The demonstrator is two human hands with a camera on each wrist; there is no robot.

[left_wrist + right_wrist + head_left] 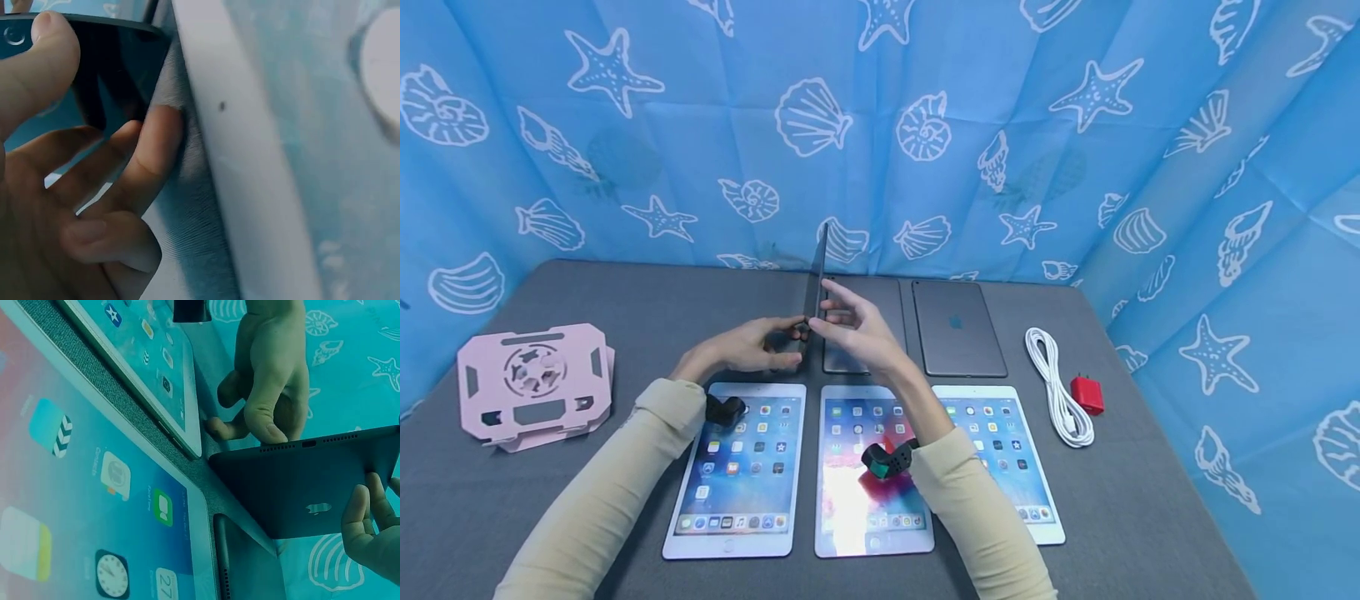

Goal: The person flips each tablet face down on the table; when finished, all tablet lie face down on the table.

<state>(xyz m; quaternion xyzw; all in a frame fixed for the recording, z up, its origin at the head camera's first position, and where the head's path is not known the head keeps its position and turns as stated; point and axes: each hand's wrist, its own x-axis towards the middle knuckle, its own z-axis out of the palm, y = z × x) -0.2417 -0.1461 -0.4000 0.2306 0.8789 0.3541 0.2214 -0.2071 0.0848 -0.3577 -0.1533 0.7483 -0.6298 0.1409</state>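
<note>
At the back of the grey bench (pixel 662 296), a dark tablet (pixel 281 487) is held upright btwn the person's two hands, seen nearly edge-on from the head cam. Its lower long edge is close to the bench; whether they touch isn't clear. The L hand (pixel 748 343) is at its near short edge, the one w/ the port & speaker holes. L fingers are apart & loosely bent, one tip against that edge, others by the glossy screen side, which reflects them. The R hand (pixel 861 329) is on the other side: R fingers are spread, fairly straight, tips resting on the back near the logo.

Just R of it lie two more dark tablets, backs up: the nearer one (pixel 883 304) partly hidden by the R hand, the farther one (pixel 970 333) w/ its logo showing. Along the front, three white tablets lie screen up, lit w/ app icons: L one (pixel 737 483), mid one (pixel 838 450) w/ a pinkish glare, R one (pixel 1007 442) partly under the R sleeve (pixel 977 500).

Far L sits a pink stand (pixel 557 392) w/ cut-outs; far R, a coiled white cable (pixel 1054 383) & a red plug (pixel 1087 395) just beside it. Behind hangs a blue curtain (pixel 692 150) w/ white shells & starfish.
</note>
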